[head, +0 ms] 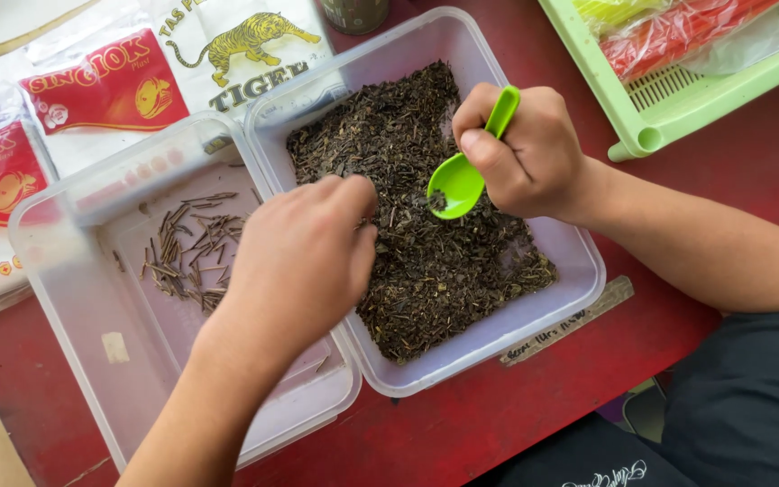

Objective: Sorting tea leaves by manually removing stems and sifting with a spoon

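Right hand clamped on green spoon, left hand pinching in tea-filled tub; stems in neighbouring tub.

Bare forearms, dark shirt, dark printed trousers

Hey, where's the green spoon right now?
The green spoon is in the right hand, its bowl over the dried leaves in the right-side tub, beside the left hand.
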